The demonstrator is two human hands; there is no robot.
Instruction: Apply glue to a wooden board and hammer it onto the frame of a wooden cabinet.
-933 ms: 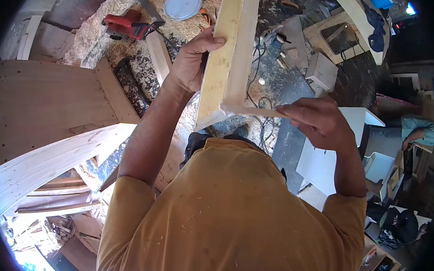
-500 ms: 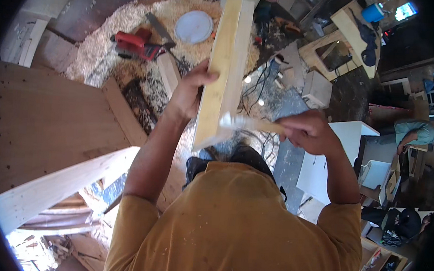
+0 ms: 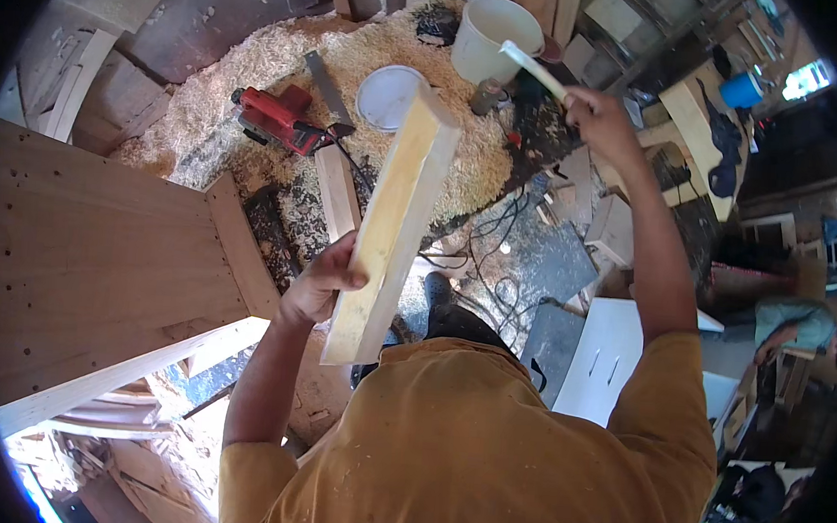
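Right hand (image 3: 599, 126) swung from board (image 3: 390, 223) to upper right of frame — fingers closed round white-tipped stick (image 3: 539, 71). Left hand (image 3: 319, 281) pinches board, mid-frame. Side face seems coated — what remains, cannot tell.

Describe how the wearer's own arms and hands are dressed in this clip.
The left hand and right hand are both ungloved, with no watch or band showing at either wrist. The forearms are uncovered. Plain mustard-brown short sleeves end around the elbows and match the shirt. No markings show on the sleeves.
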